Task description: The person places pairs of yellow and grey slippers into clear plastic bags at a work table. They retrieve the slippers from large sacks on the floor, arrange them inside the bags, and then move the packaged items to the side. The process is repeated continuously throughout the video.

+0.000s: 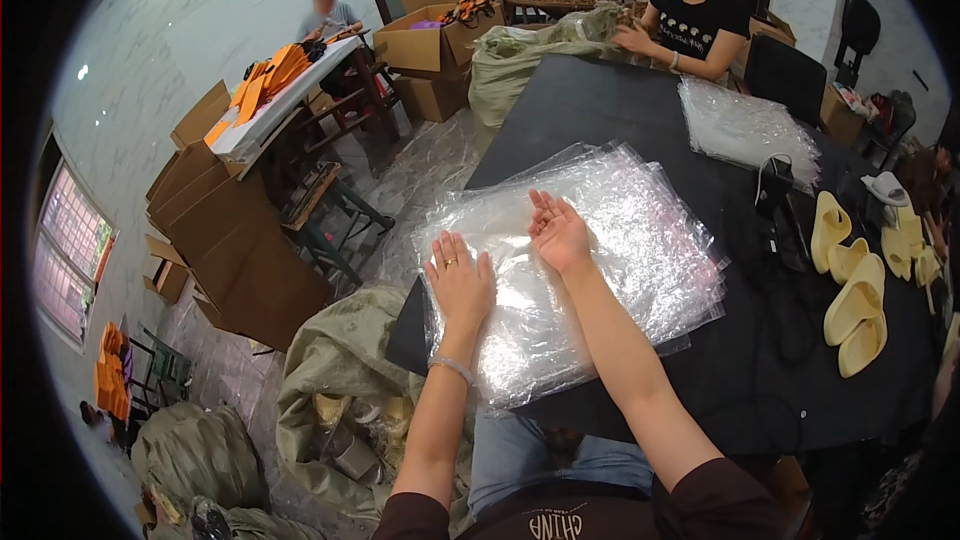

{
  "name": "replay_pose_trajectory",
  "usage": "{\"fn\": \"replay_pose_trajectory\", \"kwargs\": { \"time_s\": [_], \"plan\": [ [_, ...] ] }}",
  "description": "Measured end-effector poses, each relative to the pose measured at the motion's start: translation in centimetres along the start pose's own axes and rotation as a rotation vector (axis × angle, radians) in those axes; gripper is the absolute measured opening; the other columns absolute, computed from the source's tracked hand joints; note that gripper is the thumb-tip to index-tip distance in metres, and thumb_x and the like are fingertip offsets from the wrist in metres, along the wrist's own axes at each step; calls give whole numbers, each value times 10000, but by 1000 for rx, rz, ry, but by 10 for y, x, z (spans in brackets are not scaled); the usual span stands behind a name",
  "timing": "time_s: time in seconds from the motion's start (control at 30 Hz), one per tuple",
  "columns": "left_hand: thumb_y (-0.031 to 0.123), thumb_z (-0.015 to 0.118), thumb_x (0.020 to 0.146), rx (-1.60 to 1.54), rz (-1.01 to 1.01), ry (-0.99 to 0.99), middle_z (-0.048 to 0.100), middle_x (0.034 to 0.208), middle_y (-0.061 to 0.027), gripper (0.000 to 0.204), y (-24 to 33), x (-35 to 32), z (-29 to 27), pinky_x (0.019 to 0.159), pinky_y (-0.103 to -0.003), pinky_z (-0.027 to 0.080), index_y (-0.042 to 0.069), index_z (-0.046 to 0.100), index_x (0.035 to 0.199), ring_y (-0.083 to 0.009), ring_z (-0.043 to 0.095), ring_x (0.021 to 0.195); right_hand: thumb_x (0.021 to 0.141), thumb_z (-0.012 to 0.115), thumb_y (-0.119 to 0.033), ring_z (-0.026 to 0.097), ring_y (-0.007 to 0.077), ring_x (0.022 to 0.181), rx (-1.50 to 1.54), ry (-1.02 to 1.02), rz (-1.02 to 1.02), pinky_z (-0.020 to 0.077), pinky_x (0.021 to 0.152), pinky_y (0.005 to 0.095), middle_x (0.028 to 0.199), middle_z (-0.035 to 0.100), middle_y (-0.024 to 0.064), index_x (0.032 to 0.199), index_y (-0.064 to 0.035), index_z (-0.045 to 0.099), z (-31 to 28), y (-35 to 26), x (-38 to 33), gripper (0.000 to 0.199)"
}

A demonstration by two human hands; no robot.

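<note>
A stack of clear plastic bags (640, 280) lies in front of me on a black-covered table (590, 90), its layers fanned unevenly and its left corner hanging past the table edge. My left hand (460, 280) rests palm down on the stack's left side, fingers stretched out, with a ring and a bracelet on that arm. Over the middle of the stack, my right hand (560, 232) is turned palm up with its fingers loosely curled and apart. Nothing shows in either hand.
Yellow slippers (855, 315) and a second pile of clear bags (745, 125) lie on the table's right side. A large woven sack (345, 360) stands by my left. Across the table sits a person (690, 20); another works at a table with orange pieces (270, 80). Cardboard boxes (235, 240) stand left.
</note>
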State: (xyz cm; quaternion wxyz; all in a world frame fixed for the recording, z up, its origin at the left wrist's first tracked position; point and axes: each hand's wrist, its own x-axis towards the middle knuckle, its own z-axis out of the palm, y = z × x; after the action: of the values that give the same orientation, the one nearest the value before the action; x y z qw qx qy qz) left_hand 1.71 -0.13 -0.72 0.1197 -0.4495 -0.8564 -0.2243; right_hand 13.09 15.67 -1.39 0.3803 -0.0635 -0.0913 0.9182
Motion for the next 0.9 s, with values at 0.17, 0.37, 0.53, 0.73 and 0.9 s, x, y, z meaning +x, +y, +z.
{"fn": "replay_pose_trajectory", "kwargs": {
  "time_s": [0.17, 0.37, 0.53, 0.73, 0.9],
  "plan": [
    [385, 409, 940, 2, -3, -30, 274, 1503, -187, 630, 2, 3, -3, 1131, -498, 133, -29, 338, 1409, -337, 205, 1409, 956, 451, -214, 578, 133, 824, 33, 4, 5, 453, 746, 294, 1221, 587, 65, 1174, -80, 517, 2, -4, 1, 264],
    [386, 406, 942, 7, -19, -51, 256, 1511, -183, 631, 2, 1, -5, 1134, -490, 128, -26, 330, 1414, -324, 196, 1415, 958, 446, -204, 577, 136, 824, 22, 17, 13, 456, 743, 291, 1207, 591, 69, 1190, -76, 521, -1, -3, 3, 275],
    [385, 416, 938, -4, -10, -38, 264, 1507, -187, 633, 5, 3, -4, 1130, -499, 135, -27, 335, 1411, -330, 204, 1411, 950, 470, -196, 579, 128, 827, -120, 53, -21, 466, 751, 289, 1189, 599, 66, 1205, -70, 530, 0, -7, 6, 291],
    [378, 429, 934, 36, 14, 4, 293, 1489, -203, 631, -3, 0, 1, 1120, -515, 160, -32, 338, 1405, -354, 238, 1394, 911, 533, -187, 604, 187, 929, -1291, 12, -576, 467, 824, 343, 1145, 629, 62, 1149, -73, 599, 48, 6, -12, 272],
    [361, 438, 937, 47, 17, 12, 283, 1493, -202, 619, 2, -1, -1, 1122, -509, 161, -26, 335, 1409, -348, 241, 1393, 878, 553, -225, 528, 235, 1128, -2134, -145, -1051, 353, 1005, 405, 1209, 597, 39, 1131, -136, 638, 36, 36, -24, 281]
  ]
}}
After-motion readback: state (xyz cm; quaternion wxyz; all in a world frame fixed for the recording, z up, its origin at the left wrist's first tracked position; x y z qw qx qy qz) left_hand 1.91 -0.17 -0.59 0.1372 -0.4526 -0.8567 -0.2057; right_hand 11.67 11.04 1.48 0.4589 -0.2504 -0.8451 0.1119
